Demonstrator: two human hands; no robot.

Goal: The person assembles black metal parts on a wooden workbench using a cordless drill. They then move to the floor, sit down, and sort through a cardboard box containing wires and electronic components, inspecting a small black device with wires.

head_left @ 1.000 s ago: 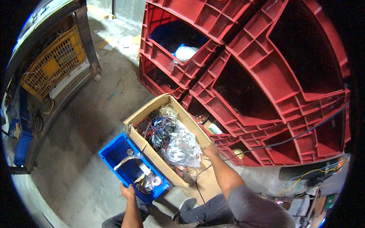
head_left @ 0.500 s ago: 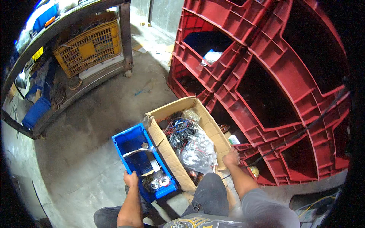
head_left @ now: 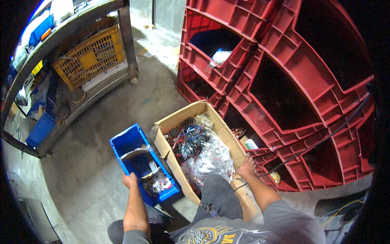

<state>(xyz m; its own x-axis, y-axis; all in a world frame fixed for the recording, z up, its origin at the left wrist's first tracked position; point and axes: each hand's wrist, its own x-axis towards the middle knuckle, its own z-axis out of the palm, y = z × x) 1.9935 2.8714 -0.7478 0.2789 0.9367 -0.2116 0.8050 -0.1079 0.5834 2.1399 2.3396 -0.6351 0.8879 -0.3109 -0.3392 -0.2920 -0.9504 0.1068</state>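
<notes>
My left hand is closed on the left rim of a blue plastic bin. Inside the bin lie a pale curved strip, a small white piece and several round metal-looking parts. Just right of the bin stands an open cardboard box, holding a tangle of dark, red and blue cables and a clear plastic bag of small pieces. My right hand grips the box's right edge, fingers over the rim. My knee covers the box's near end.
Red plastic crates, openings facing sideways, are stacked along the right, with a black cable across them. A wheeled rack at the far left carries a yellow crate and a small blue bin. Grey concrete floor lies between.
The blue bin has shifted left with my left hand, widening its gap from the cardboard box. My right hand keeps its hold on the box edge. The view has shifted slightly.
</notes>
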